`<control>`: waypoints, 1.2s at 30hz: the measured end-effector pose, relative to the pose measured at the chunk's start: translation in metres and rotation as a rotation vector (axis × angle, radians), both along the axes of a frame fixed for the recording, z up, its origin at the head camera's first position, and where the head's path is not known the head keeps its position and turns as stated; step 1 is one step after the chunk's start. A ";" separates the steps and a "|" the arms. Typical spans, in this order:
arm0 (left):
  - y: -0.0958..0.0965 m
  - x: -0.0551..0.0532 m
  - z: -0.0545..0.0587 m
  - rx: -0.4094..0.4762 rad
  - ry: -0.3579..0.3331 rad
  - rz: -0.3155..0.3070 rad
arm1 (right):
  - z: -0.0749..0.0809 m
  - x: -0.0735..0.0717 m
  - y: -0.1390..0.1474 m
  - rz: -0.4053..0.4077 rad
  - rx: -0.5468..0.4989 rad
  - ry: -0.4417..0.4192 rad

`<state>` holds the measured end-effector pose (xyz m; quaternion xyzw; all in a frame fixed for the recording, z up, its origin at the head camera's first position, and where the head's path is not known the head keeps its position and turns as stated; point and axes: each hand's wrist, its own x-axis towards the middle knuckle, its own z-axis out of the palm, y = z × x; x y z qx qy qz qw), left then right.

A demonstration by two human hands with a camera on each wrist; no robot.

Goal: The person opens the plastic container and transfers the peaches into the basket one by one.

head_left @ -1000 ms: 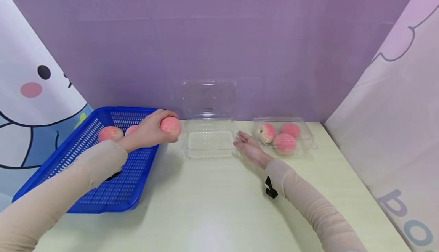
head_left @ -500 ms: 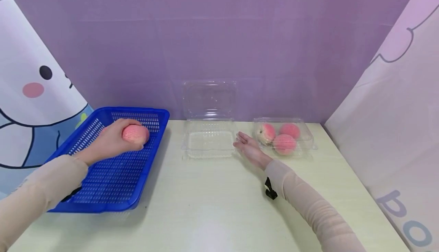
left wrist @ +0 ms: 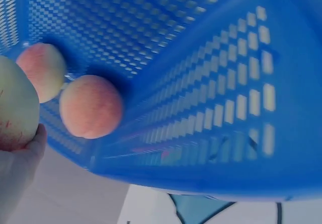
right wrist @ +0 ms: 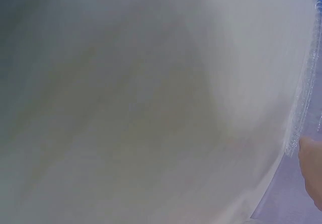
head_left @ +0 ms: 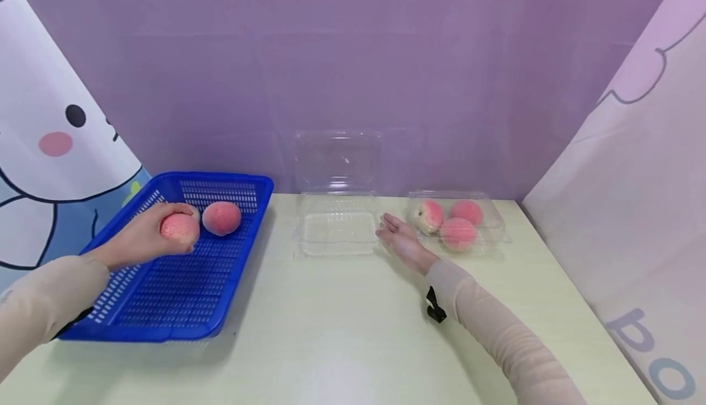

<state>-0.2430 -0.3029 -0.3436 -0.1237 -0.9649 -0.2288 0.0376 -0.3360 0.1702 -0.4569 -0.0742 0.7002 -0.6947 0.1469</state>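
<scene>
We see the left hand point(head_left: 144, 234) gripping a peach point(head_left: 180, 231) over the blue basket point(head_left: 165, 333); a slack grip could drop it onto the neighbouring peaches point(head_left: 222, 218). We note the right hand point(head_left: 405, 242) outstretched, holding nothing, beside the open container point(head_left: 339, 227) (contact unclear): pushing could shift it.

1. Clad in a beige left sleeve point(head_left: 57, 288) and matching, creased right sleeve point(head_left: 499, 328).
2. Fitted beneath the right cuff point(head_left: 447, 279) with an angular black attachment point(head_left: 436, 306).
3. Underlined at left by a black strip point(head_left: 72, 323).
4. Bare at left hand point(head_left: 140, 237) and right hand point(head_left: 405, 242).
</scene>
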 end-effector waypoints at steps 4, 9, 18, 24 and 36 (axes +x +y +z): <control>-0.009 -0.001 -0.003 -0.001 -0.056 -0.004 | 0.000 -0.001 0.000 0.002 -0.003 -0.007; -0.019 -0.006 -0.011 -0.006 -0.128 0.006 | -0.001 -0.002 -0.001 0.012 -0.021 -0.012; -0.040 -0.014 -0.024 -0.111 -0.136 0.022 | -0.001 -0.002 -0.002 0.001 -0.028 -0.009; -0.045 -0.026 -0.034 -0.099 -0.216 0.048 | 0.000 -0.002 -0.001 -0.001 -0.022 -0.015; -0.045 -0.036 -0.042 -0.128 -0.214 0.023 | 0.001 -0.001 -0.003 0.001 -0.004 -0.017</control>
